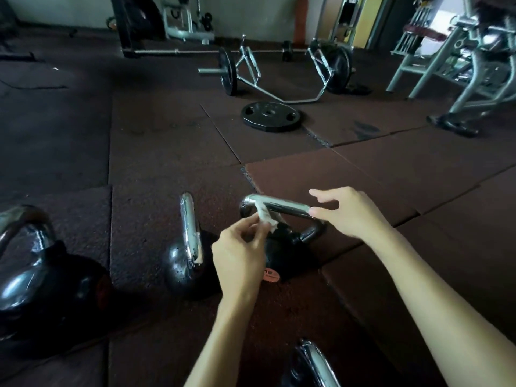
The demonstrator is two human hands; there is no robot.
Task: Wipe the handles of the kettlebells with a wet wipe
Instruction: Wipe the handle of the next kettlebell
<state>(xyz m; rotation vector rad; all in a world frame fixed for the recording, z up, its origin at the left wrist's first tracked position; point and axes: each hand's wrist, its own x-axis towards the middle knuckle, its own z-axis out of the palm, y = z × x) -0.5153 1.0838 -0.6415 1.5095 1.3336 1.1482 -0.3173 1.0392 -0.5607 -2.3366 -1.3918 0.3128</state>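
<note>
1. The only label near the hands is a round orange sticker [270,275] low on the black body of the kettlebell being wiped [287,244]. It carries dark print, too blurred to read.
2. The big kettlebell [42,289] at the left edge has a dull red round mark on its side, and no writing can be made out there either.
3. The wet wipe [264,216] is a crumpled white strip draped over the left end of that kettlebell's chrome handle [282,205].
4. The left hand [240,252] pinches the wipe's lower end between thumb and fingertips, just below the bar.
5. The right hand [349,213] is loosely spread at the handle's right end, with the thumb tip against the chrome and the forefinger stretched out above the bar.
6. A smaller kettlebell [190,263] stands just left of the left hand, and another chrome handle [312,361] shows at the bottom edge.
7. The floor [363,174] is dark brown rubber tile with visible seams — one tile is lighter and redder than its neighbours.
8. Farther back in the dim gym lie a loose black weight plate [269,115], a loaded trap bar [279,74] and a barbell [195,52]; grey machine frames [460,65] stand at the right.
</note>
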